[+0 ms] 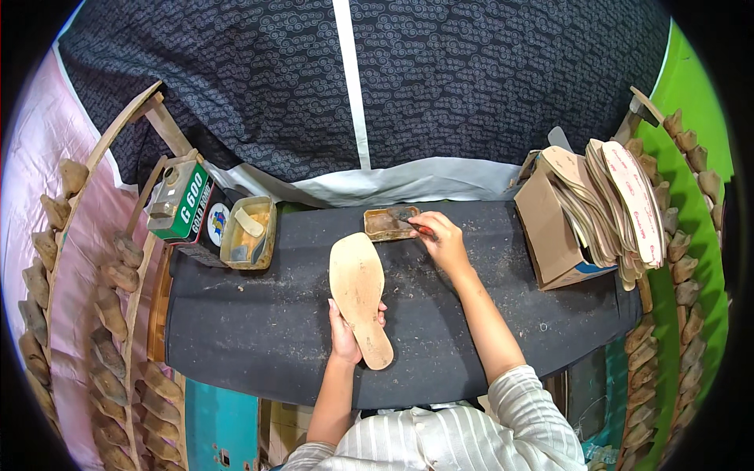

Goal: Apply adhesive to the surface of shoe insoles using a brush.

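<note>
In the head view, the left hand [343,337] is curled around the narrower part of a tan insole-shaped piece [357,275], thumb along one edge and fingertips at the other, holding it just above or against the tabletop [275,314]; which, I cannot tell. The right hand [445,239] is closed around a red-handled tool [426,231], its dark tip inside a shallow tray [380,237] just beyond the piece.

To do this well, I would keep the left grip at the edges so the broad face stays free, load only the tip, and wipe any excess on the tray's rim.

The tray has a brownish, stained inside; whether it holds liquid is unclear. At the left, a cut-open container [271,235] holds a pale flat piece [250,224] and a grey blade-like piece [258,250], beside a metal can [192,212] whose contents are hidden. At the right, a cardboard box [542,235] is crammed with upright sole-shaped pieces [620,204].
</note>
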Demonstrator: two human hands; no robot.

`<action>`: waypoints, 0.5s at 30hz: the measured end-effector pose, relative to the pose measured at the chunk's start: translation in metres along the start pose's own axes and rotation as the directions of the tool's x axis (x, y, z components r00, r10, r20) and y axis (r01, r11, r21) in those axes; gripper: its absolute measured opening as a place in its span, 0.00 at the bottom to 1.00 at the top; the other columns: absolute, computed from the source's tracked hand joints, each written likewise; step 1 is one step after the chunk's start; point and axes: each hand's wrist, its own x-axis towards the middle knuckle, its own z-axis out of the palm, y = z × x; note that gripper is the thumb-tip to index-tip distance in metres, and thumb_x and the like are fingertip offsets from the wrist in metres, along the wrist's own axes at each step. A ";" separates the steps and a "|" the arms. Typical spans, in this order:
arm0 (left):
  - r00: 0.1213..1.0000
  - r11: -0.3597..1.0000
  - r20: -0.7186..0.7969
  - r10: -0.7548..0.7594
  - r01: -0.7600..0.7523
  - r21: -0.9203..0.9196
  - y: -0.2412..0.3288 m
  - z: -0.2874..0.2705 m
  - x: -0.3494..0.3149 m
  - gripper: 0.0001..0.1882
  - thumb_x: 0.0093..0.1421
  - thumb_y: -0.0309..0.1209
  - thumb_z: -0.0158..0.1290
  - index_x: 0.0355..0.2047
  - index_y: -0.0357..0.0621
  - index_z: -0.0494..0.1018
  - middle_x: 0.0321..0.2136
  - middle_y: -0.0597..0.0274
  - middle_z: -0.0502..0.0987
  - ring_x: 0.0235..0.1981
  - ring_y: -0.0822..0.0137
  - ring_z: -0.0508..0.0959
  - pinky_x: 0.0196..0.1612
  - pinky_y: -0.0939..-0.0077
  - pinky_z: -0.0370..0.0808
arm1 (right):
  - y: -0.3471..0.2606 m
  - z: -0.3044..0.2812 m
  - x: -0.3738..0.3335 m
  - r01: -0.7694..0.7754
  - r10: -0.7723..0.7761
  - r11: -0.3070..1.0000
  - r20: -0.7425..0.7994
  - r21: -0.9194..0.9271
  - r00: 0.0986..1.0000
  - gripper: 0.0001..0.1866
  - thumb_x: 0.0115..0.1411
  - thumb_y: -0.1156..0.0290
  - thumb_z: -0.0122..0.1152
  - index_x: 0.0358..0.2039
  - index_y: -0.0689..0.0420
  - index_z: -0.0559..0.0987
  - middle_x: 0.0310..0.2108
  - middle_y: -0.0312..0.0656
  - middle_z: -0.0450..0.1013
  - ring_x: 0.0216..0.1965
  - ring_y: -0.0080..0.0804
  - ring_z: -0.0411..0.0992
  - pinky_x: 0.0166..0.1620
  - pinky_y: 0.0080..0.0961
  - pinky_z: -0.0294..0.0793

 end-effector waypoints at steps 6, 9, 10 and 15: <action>0.997 1.000 0.072 -0.013 0.014 -0.024 -0.004 0.011 0.010 0.41 0.60 0.65 0.22 0.51 0.40 0.63 0.30 0.51 0.72 0.26 0.63 0.71 0.31 0.69 0.70 | -0.020 -0.021 -0.005 -0.052 0.052 0.999 -0.065 0.000 0.997 0.15 0.46 0.83 0.64 0.37 0.58 0.78 0.35 0.43 0.74 0.35 0.37 0.76 0.36 0.26 0.77; 0.996 1.000 0.085 0.004 -0.004 -0.003 -0.005 0.015 0.013 0.41 0.61 0.64 0.22 0.51 0.39 0.63 0.30 0.52 0.72 0.26 0.63 0.71 0.32 0.69 0.70 | -0.046 -0.034 -0.005 0.037 -0.040 0.999 -0.205 -0.017 0.978 0.15 0.46 0.84 0.64 0.36 0.58 0.78 0.35 0.43 0.74 0.35 0.36 0.76 0.35 0.25 0.77; 0.997 1.000 0.083 0.007 -0.007 0.003 -0.006 0.015 0.013 0.41 0.61 0.64 0.22 0.51 0.39 0.63 0.30 0.52 0.72 0.27 0.63 0.71 0.32 0.69 0.70 | -0.060 -0.038 -0.005 0.023 -0.015 0.999 -0.228 0.030 0.974 0.17 0.43 0.85 0.64 0.36 0.57 0.79 0.35 0.43 0.75 0.35 0.36 0.76 0.36 0.25 0.77; 0.996 1.000 0.088 0.007 -0.007 0.002 -0.009 0.022 0.010 0.41 0.62 0.62 0.19 0.49 0.38 0.65 0.31 0.53 0.74 0.29 0.64 0.72 0.33 0.71 0.71 | -0.105 -0.047 -0.016 0.234 -0.234 0.972 -0.123 -0.016 0.964 0.23 0.36 0.85 0.66 0.37 0.55 0.80 0.35 0.42 0.75 0.37 0.36 0.76 0.38 0.26 0.77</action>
